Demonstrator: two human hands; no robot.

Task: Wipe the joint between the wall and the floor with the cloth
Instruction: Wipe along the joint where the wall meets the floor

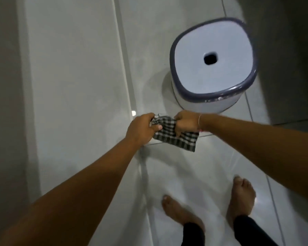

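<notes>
The cloth [176, 134], a black-and-white checked rag, sits near the centre of my view, held up between both hands and clear of the floor [194, 183] as far as I can judge. My left hand [142, 129] has its grip clamped on the cloth's frayed corner at 9 o'clock of the fabric. My right hand [185, 124] is closed on the upper edge at about 1 o'clock, with fingers curled over into the folds. The rest of the rag hangs loose toward 5 o'clock.

The joint [126, 77] between wall [69, 77] and floor runs as a pale line from 12 o'clock down behind the left hand, continuing toward 6 o'clock. The cloth is just right of that line, not pressed into it. I see no streak or damp mark along the joint; the glossy tile makes it hard to tell.

Assessment: wiping has not visibly begun at this spot. The hands appear to be bunching or folding the rag in preparation. Remaining work, in my judgement, is the whole visible run of the joint.

Further out, a white stool [212, 61] with a dark rim and a centre hole stands at 1 o'clock, near the joint but apart from it. It may obstruct the far stretch. My bare feet [242, 197] stand at 5 o'clock on the tile.
</notes>
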